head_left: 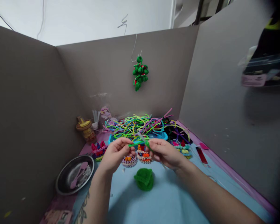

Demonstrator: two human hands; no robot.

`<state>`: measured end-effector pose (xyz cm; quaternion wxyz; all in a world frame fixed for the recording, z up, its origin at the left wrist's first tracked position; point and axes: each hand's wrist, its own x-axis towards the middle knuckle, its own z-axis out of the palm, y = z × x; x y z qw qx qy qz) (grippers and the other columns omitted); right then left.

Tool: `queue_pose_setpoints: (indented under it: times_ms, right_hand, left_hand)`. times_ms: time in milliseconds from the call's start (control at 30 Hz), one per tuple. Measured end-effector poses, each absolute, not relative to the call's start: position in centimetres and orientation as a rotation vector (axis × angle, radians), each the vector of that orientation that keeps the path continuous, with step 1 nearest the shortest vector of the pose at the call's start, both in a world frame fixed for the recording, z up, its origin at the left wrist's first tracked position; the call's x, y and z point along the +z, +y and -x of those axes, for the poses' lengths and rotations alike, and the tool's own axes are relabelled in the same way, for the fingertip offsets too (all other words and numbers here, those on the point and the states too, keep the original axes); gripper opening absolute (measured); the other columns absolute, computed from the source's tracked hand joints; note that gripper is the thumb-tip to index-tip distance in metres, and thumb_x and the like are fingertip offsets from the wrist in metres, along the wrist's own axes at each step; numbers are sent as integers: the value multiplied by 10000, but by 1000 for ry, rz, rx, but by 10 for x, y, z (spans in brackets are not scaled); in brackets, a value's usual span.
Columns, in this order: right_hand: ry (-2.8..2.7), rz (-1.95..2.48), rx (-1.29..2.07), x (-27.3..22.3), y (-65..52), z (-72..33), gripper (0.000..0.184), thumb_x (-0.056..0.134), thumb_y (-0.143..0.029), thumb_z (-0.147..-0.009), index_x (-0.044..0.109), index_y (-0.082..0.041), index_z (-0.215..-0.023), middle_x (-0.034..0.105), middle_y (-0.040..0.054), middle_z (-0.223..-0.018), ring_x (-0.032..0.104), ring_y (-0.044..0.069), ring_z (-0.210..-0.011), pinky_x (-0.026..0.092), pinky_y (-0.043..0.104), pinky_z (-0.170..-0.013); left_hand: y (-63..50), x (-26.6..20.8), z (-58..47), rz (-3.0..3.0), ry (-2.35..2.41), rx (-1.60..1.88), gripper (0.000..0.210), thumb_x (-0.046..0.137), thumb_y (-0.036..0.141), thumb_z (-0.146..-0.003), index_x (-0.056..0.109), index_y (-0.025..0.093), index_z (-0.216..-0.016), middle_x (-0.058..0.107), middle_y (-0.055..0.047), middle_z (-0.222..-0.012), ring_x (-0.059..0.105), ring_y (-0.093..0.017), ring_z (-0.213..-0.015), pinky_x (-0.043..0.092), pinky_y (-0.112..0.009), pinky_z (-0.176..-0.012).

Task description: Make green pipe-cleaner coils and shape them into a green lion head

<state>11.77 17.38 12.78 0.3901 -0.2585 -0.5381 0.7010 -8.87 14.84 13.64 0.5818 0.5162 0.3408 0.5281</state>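
Observation:
My left hand (120, 152) is closed, thumb against fingers, on one end of a bright green pipe cleaner (137, 143). The pipe cleaner runs across to my right hand (162, 151), where green turns wrap around a pale, thin stick (142, 137). The fingers of my right hand pinch this stick at its wrapped end, and its bare end points up and to the left. Below both hands, a round dark green fuzzy piece (144, 179) lies on the blue table cover (168, 202).
Behind my hands, a blue tray (163, 136) overflows with multicoloured pipe cleaners (135, 126). Finished colourful pieces (144, 155) sit before it. A metal bowl (60, 183) holding pink tools stands left. A green ornament (140, 73) hangs on the grey partition (95, 68).

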Motion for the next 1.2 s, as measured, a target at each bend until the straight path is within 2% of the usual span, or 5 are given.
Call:
queue_pose_setpoints:
  times_ms: [467,867,1000,1100,1200]
  right_hand:
    - [-1633,673,1486,132,173,-128,411,594,-560,-794,506,-183,-656,378,-66,-501,285,63,-426,195,211,-404]
    - [-1754,907,895,145,173,-128,275,551,-413,-815,566,-189,-657,513,7,-630,455,146,-620,350,256,-563]
    - [-1826,878,1046,140,173,-124,381,524,-487,-836,501,-187,-602,443,-15,-577,400,116,-561,294,225,-485]
    - [-1896,868,1127,136,174,-122,452,497,-547,-845,488,-178,-584,424,-22,-566,353,93,-520,254,219,-454]
    - [-1880,849,1237,135,174,-121,497,491,-616,-823,478,-180,-584,404,-33,-544,323,82,-485,229,222,-437]
  left_hand:
    - [149,142,88,-1449,1148,1065,297,665,427,-752,567,147,-734,559,26,-574,470,-71,-469,364,-188,-454]
    - [145,147,85,-1772,1247,914,247,567,363,-812,585,150,-690,544,12,-577,482,-105,-522,355,-204,-486]
    - [146,143,85,-2022,1408,1041,303,593,363,-803,655,177,-1034,671,-97,-967,610,-232,-922,473,-356,-823]
    - [145,143,82,-2301,1482,1112,540,646,328,-775,532,230,-1293,536,-125,-1326,383,-308,-1302,260,-505,-1076]
    - [143,143,74,-2429,1415,1153,417,608,294,-823,583,261,-1239,585,-92,-1294,388,-295,-1308,218,-516,-1092]
